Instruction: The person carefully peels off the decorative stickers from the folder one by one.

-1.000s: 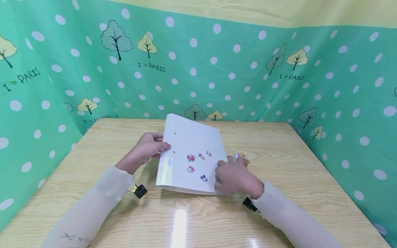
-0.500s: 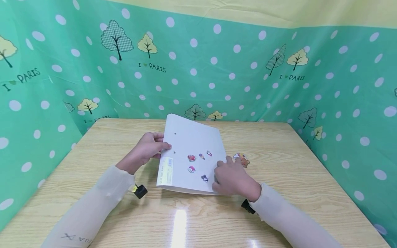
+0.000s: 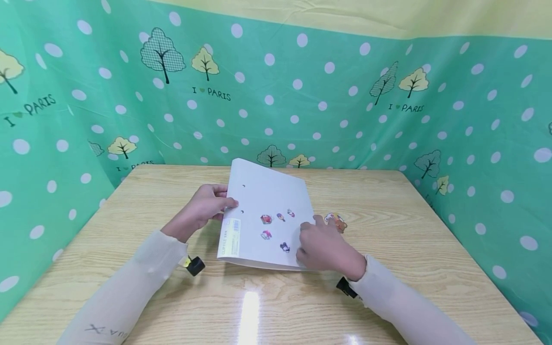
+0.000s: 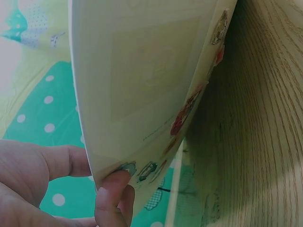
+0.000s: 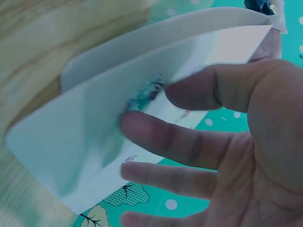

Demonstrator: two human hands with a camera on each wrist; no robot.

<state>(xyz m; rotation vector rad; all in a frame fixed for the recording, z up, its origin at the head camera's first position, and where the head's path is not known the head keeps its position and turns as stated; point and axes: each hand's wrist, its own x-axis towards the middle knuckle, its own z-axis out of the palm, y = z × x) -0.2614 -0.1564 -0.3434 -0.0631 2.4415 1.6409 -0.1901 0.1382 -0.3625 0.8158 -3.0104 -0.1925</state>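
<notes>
A white clip file binder (image 3: 269,191) stands tilted over the table, its front cover facing up. Several small cartoon stickers (image 3: 266,219) dot that cover; more stickers (image 4: 182,116) show on the other side in the left wrist view. My left hand (image 3: 207,203) pinches the binder's spine edge, thumb in front and fingers behind. Near the cover's lower right, my right hand (image 3: 323,245) rests its fingertips on the surface, fingers fairly straight in the right wrist view. A blue-green sticker (image 5: 144,94) lies between its thumb and index fingertip; whether they grip it is unclear.
A flat orange-and-white cartoon piece (image 3: 336,222) lies on the wooden table (image 3: 371,201) just past my right hand. Green dotted cloth (image 3: 267,76) hangs behind the table and along both sides.
My right hand has shifted slightly left and then a little back over the cover. The binder and left hand look nearly still.
</notes>
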